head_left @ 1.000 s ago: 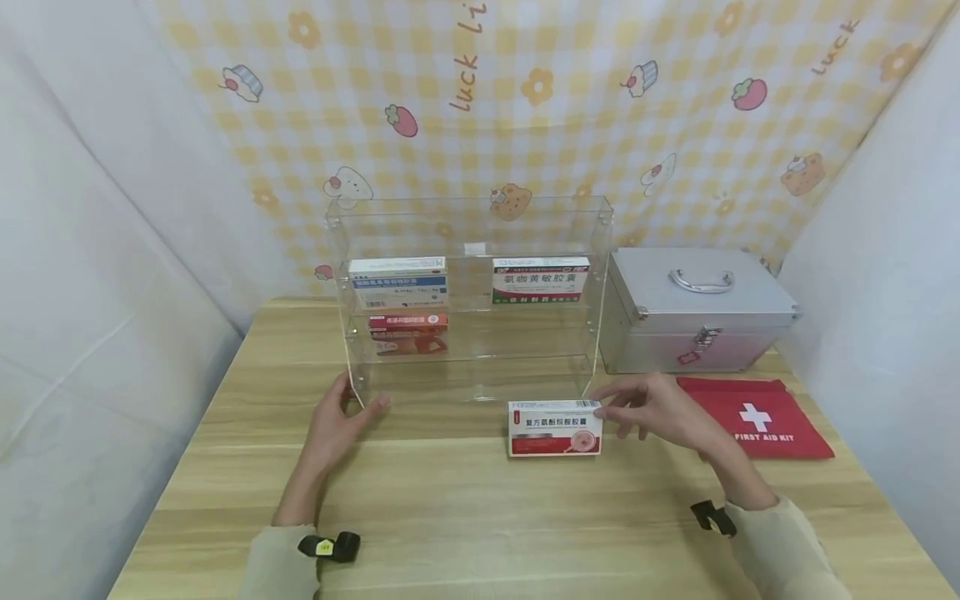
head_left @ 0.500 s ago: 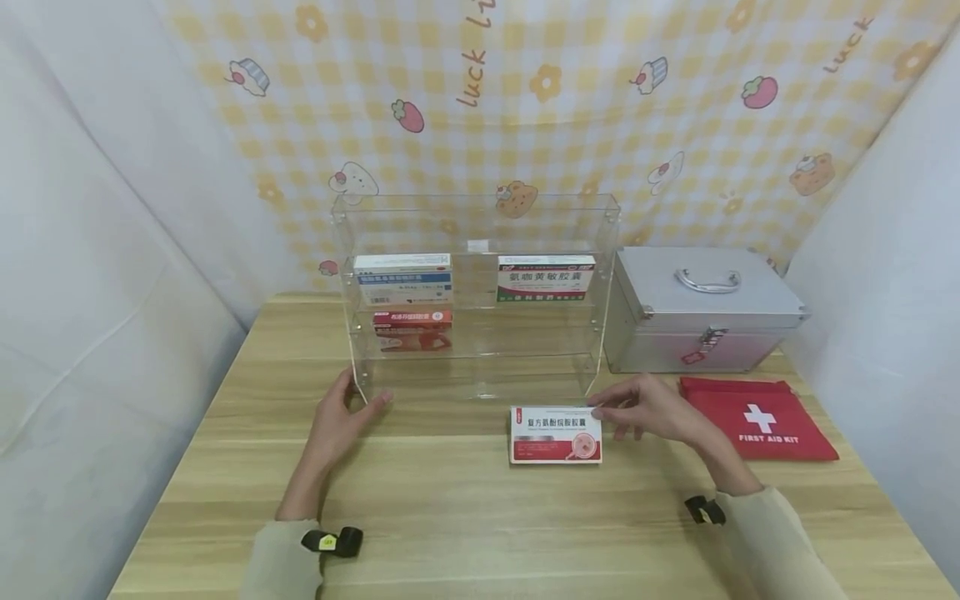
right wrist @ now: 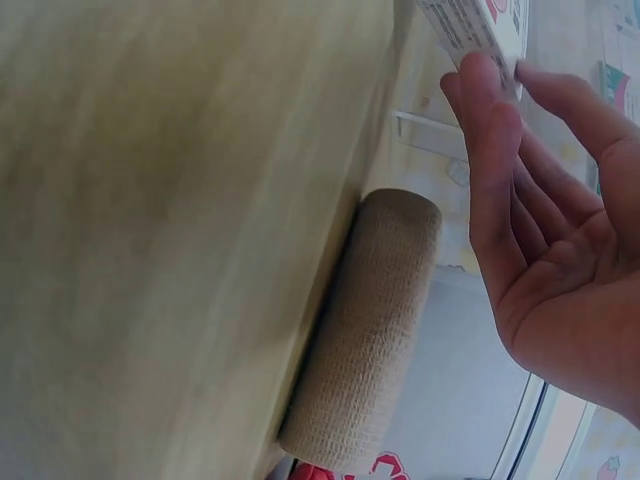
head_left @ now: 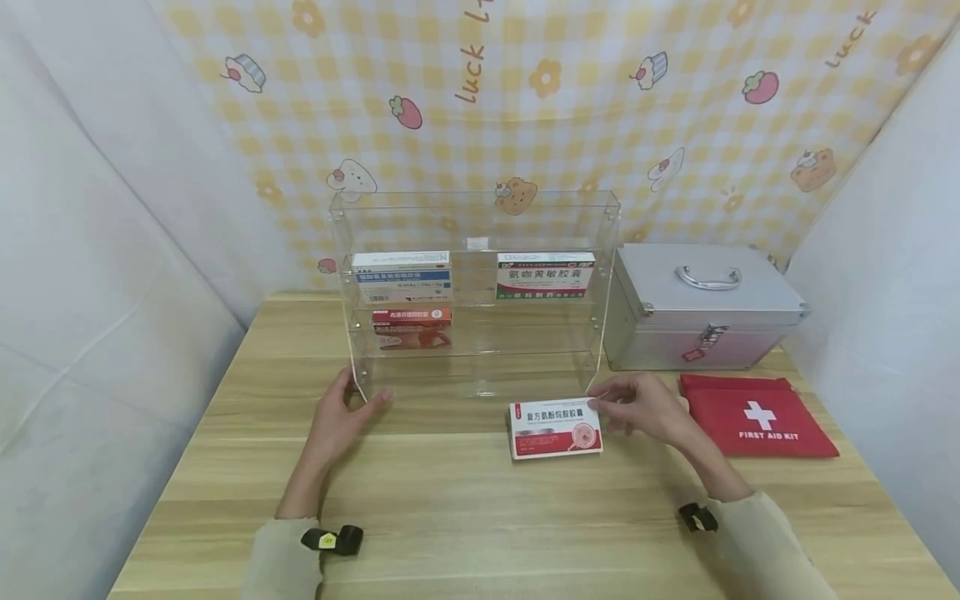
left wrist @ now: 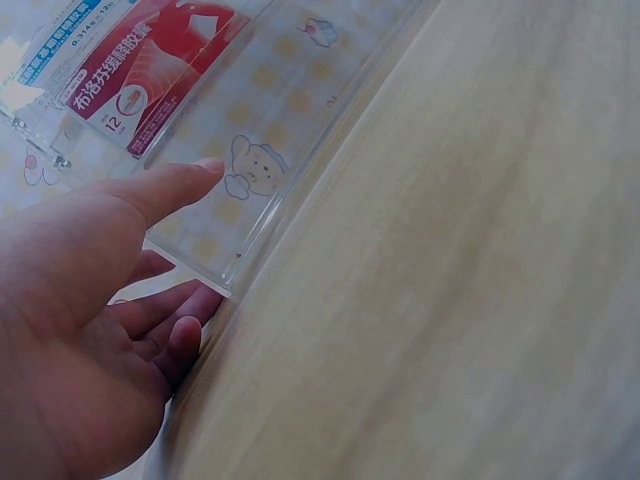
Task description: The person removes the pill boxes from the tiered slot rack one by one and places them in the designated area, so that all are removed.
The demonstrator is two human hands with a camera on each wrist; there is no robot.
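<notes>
Nearest, above the wooden table (head_left: 450,517) and just in front of the lower right of a clear acrylic rack (head_left: 480,375), a white-and-red capsule box (head_left: 556,429) leaned back, printed face upward; whether its lower edge met the wood could not be told. The right hand (head_left: 647,408) pinched it at its upper right corner, a hold that left most of the label uncovered. The left hand (head_left: 336,421), thumb stretched out and fingers loosely bent, lay against the rack's lower left corner, probably to steady it. A beige bandage roll (right wrist: 365,330) lay on its side near the right hand, and a red first aid pouch (head_left: 720,408) lay flat farther right, cross upward. In the rack, a red ibuprofen box (head_left: 412,330) stood below a blue-and-white medicine box (head_left: 405,279) at left, with a green-banded capsule box (head_left: 545,277) at right; the stepped tiers seemed meant to keep fronts readable. Beside the rack sat a silver case (head_left: 705,308), latch forward, likely for easy opening, before a checked curtain (head_left: 570,108).
</notes>
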